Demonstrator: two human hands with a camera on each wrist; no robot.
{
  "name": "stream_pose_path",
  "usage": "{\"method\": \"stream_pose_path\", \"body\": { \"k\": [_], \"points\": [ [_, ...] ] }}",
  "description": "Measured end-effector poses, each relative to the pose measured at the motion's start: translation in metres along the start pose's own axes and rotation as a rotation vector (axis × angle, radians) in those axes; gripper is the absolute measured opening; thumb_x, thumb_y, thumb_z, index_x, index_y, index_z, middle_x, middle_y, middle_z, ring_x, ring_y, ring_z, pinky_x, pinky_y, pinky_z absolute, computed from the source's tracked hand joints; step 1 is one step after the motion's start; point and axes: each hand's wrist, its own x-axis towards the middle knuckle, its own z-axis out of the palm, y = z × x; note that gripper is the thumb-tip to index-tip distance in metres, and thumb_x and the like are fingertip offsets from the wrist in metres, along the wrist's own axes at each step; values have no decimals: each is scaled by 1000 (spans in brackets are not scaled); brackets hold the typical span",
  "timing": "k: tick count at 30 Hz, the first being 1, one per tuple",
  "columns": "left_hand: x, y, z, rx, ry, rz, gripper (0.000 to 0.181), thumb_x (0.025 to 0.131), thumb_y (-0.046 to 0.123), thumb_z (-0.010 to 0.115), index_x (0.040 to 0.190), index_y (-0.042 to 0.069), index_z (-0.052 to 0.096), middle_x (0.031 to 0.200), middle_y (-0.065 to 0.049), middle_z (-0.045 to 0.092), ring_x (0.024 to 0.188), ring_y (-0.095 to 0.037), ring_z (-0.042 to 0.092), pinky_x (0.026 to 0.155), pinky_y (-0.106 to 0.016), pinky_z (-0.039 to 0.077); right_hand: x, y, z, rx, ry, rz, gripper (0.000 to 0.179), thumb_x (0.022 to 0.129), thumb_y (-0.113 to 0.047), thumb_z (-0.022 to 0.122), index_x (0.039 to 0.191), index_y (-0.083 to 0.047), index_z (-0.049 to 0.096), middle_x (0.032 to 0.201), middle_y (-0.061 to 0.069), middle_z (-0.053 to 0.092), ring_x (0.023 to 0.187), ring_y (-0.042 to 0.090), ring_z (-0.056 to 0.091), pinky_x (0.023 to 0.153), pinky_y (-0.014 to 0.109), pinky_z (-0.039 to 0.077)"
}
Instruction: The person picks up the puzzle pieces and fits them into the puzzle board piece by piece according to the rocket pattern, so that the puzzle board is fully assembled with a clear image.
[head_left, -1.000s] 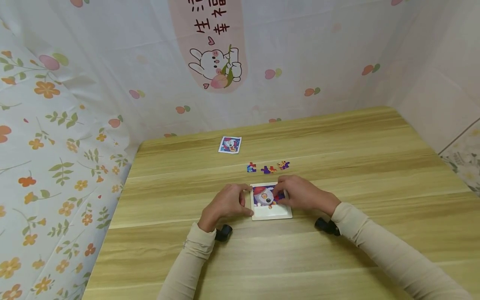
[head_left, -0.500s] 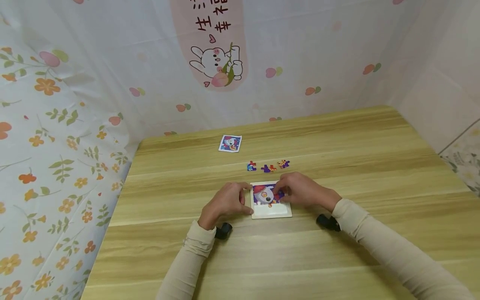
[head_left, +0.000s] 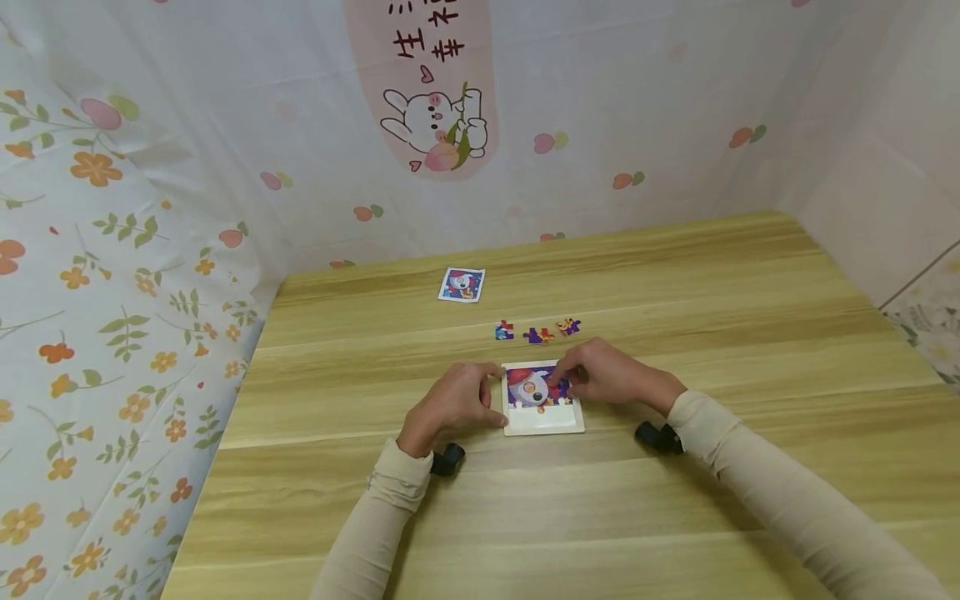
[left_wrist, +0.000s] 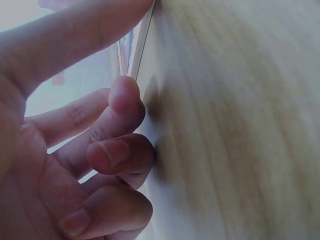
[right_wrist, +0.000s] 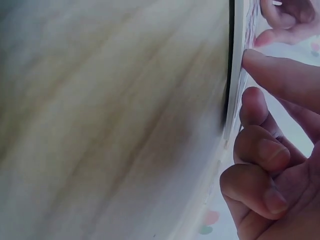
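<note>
A small white-framed puzzle tray (head_left: 543, 423) lies on the table, its upper part filled with a picture of a white character in a red hat and its lower strip bare white. My left hand (head_left: 455, 398) steadies the tray's left side, thumb near the lower corner and index finger near the upper one. Over the tray's right side, my right hand (head_left: 609, 373) presses fingertips onto the assembled picture (head_left: 528, 388). In the right wrist view, the thumb (right_wrist: 280, 75) touches the tray top while the other fingers curl beside it.
Beyond the tray lie three loose puzzle pieces: a blue-red one (head_left: 504, 331), a purple-orange one (head_left: 538, 335) and a yellow-purple one (head_left: 568, 326). A picture card (head_left: 461, 285) lies farther back on the wooden table (head_left: 360, 333). Patterned cloth (head_left: 300, 108) hangs behind and at the left.
My right hand has shifted slightly up on the tray, and its thumb has drawn away from the lower picture edge. My left hand stays at the left side.
</note>
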Motion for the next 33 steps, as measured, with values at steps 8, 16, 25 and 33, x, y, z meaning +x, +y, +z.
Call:
{"method": "stream_pose_path", "body": {
  "k": [8,16,25,33],
  "points": [
    [0,1,0,-11,-5,1,66,74,23,90,133,8,64,70,1,58,64,-13,51,58,-25,39,4,2,-6,30,-23,20,27,83,1,71,101,-16,79,89,-3,72,70,6,52,63,20,45],
    [-1,0,-1,-8,3,8,67,74,24,90,133,9,63,70,1,58,64,-12,51,58,-25,39,17,0,-15,35,-43,83,17,87,-7,73,102,-13,77,82,-3,66,69,9,52,64,22,44],
    [-1,0,-4,17,-2,2,67,73,24,90,132,8,64,68,2,58,62,-11,51,58,-25,39,68,-12,-21,-40,15,109,13,88,-10,73,101,-9,74,80,1,66,71,12,54,66,25,45],
    [-1,2,-2,4,-18,-14,66,75,24,89,133,9,63,67,2,57,61,-13,51,56,-25,39,100,-23,-18,-146,55,282,33,87,-18,73,117,-5,69,86,6,67,72,17,55,65,27,45]
  ]
}}
